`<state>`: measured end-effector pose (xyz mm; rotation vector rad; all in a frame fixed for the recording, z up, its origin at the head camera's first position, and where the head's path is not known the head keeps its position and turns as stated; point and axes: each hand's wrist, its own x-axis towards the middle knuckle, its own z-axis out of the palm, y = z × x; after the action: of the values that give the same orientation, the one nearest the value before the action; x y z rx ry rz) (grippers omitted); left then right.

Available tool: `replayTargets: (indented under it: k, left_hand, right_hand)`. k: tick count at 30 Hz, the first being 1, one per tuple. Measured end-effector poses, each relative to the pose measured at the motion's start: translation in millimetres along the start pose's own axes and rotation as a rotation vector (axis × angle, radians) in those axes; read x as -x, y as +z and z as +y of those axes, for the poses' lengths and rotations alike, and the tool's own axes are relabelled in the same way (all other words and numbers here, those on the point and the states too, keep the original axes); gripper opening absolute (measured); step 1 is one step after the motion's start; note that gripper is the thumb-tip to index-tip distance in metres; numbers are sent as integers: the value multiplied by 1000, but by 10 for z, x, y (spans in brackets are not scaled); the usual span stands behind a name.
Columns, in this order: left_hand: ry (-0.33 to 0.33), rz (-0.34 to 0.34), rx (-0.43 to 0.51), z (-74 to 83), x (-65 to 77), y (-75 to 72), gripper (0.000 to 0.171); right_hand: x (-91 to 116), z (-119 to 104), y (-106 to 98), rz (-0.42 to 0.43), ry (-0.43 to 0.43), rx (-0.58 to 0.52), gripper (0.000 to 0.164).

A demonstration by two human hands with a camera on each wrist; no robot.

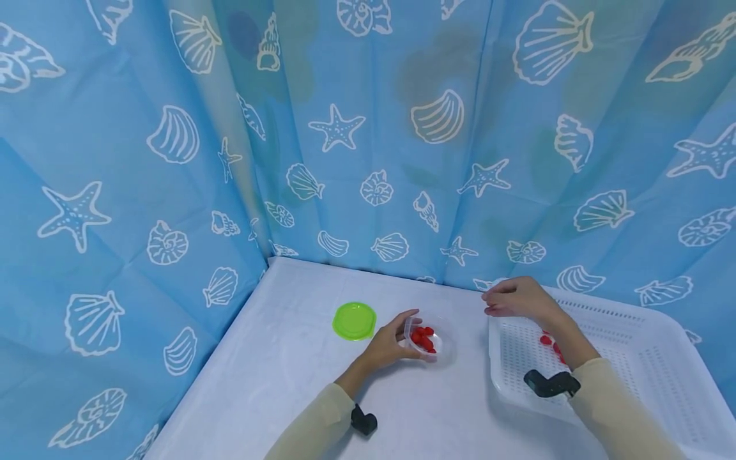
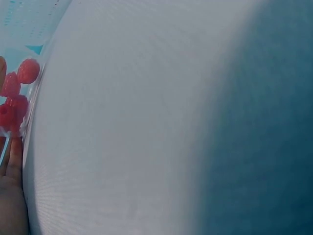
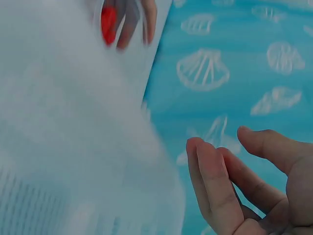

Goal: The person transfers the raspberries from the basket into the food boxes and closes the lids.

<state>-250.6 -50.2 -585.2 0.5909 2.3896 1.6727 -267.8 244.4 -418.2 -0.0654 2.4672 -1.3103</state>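
In the head view my left hand (image 1: 386,345) grips a clear round plastic container (image 1: 443,348) on the white table, thumb on the near side and fingers on the far side. Several red raspberries (image 1: 423,338) lie in it; the left wrist view shows their bumpy skin (image 2: 28,71) through the clear wall. My right hand (image 1: 526,299) hangs over the far left corner of a white perforated basket (image 1: 496,367). In the right wrist view, its thumb stands apart from the bent fingers (image 3: 215,178), with nothing between them. More raspberries (image 1: 545,340) lie in the basket, partly hidden by the right forearm.
A bright green round lid (image 1: 354,321) lies flat on the white tabletop (image 1: 310,287), left of the container. Behind and to the left hangs a blue curtain (image 1: 368,160) printed with white seashells and starfish. The basket takes up the table's right side.
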Motion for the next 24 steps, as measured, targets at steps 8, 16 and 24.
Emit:
replayTargets:
  k: [8,16,24]
  left_hand:
    - [1,9,1,-22,-12,6,90]
    - [-6,6,10,-8,-10,21,90]
    - [-20,11,2,18,-6,25,91]
  right_hand:
    - [41,493,-467,62,92,64,63]
    - [8,1141,-668,222,220,157,60]
    - [90,1495,-695,274,224,199,68]
